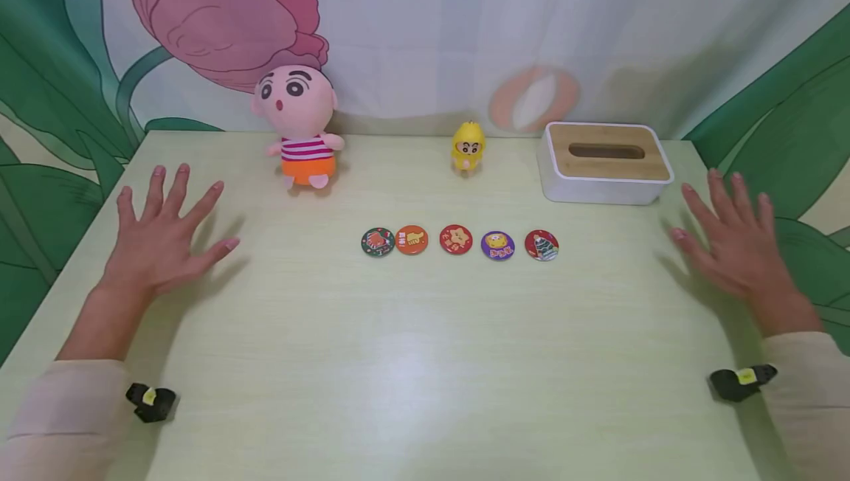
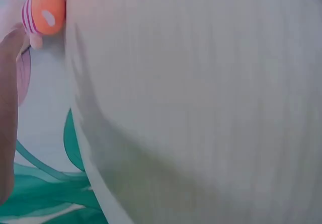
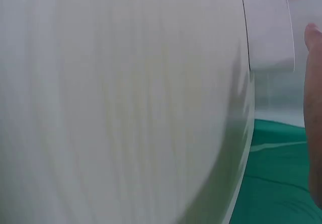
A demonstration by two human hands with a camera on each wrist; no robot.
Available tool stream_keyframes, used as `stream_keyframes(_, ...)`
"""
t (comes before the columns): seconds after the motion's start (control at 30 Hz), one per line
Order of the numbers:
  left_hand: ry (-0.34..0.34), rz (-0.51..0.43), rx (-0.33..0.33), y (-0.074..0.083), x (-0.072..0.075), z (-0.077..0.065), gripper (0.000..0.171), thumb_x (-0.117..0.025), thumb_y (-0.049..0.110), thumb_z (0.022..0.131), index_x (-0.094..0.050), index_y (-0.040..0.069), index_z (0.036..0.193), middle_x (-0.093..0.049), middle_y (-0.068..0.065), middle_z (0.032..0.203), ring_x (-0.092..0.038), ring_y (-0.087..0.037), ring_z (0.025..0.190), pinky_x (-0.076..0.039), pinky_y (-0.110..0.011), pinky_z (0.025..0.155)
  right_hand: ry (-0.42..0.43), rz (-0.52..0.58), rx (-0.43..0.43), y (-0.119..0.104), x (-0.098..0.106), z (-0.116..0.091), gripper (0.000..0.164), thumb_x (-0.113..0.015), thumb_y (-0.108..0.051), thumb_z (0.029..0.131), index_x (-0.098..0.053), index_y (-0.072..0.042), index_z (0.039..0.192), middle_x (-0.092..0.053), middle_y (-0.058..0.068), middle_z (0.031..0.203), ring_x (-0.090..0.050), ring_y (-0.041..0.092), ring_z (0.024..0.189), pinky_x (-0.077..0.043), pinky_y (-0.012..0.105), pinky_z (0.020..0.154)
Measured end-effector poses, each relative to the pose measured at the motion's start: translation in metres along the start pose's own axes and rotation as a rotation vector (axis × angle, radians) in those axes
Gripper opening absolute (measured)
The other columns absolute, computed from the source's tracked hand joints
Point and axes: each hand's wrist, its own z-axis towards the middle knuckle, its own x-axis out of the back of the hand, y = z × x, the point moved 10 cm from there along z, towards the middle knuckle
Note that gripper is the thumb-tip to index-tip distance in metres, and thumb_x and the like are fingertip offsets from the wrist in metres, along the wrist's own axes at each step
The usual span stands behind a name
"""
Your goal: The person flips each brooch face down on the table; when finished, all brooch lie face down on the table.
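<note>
My left hand (image 1: 158,239) is held with fingers spread above the left part of the table, nearest to a plush doll (image 1: 299,123) in a striped shirt and orange shorts. On the right, my right hand (image 1: 738,251) has its fingers spread too, close to a white tissue box (image 1: 600,187) with a wooden lid. Neither holds anything. Between them lies a row of several round badges: a dark green one (image 1: 378,243), an orange one (image 1: 412,240), a red star one (image 1: 456,240), a purple one (image 1: 497,245) and a red tree one (image 1: 541,245).
A small yellow-hooded figurine (image 1: 468,147) stands at the back middle of the pale table (image 1: 412,363). Behind the table's far edge hangs a curtain (image 1: 412,38) printed with a pink flower and green leaves. Each sleeve carries a small black camera.
</note>
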Motion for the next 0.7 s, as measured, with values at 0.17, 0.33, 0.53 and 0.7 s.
stream_keyframes(0.17,0.022,0.019,-0.045,0.017,0.006,0.004,0.089,-0.045,0.07,0.092,-0.015,0.027,0.164,0.006,-0.019,0.172,0.011,-0.045,0.158,0.002,-0.079,0.116,0.011,-0.011,0.028,-0.011,0.001,0.004,0.07,-0.029,-0.054,0.106,-0.011,-0.02,0.165,0.01,0.01,0.172,0.013,0.041,0.159,0.01,0.07,0.122)
stream_keyframes(0.33,0.028,0.019,-0.068,0.029,0.008,0.006,0.089,-0.046,0.069,0.092,-0.016,0.026,0.164,0.005,-0.018,0.172,0.011,-0.045,0.158,0.0,-0.079,0.116,0.022,-0.012,0.055,-0.023,0.004,0.007,0.071,-0.029,-0.055,0.106,-0.011,-0.02,0.165,0.007,0.012,0.173,0.014,0.038,0.16,0.01,0.069,0.123)
stream_keyframes(0.53,0.038,0.009,-0.076,0.038,0.009,0.009,0.091,-0.049,0.067,0.091,-0.015,0.025,0.164,0.005,-0.019,0.172,0.01,-0.045,0.158,-0.001,-0.079,0.117,0.039,-0.015,0.084,-0.038,0.01,0.011,0.071,-0.028,-0.057,0.106,-0.012,-0.02,0.165,0.004,0.013,0.173,0.012,0.037,0.16,0.008,0.068,0.123)
stream_keyframes(0.7,0.021,0.004,-0.085,0.05,0.009,0.013,0.091,-0.054,0.063,0.089,-0.019,0.024,0.163,0.005,-0.017,0.172,0.011,-0.044,0.159,-0.003,-0.078,0.118,0.053,-0.012,0.105,-0.051,0.011,0.013,0.072,-0.03,-0.057,0.105,-0.015,-0.02,0.164,-0.005,0.016,0.172,0.008,0.038,0.161,0.004,0.069,0.124)
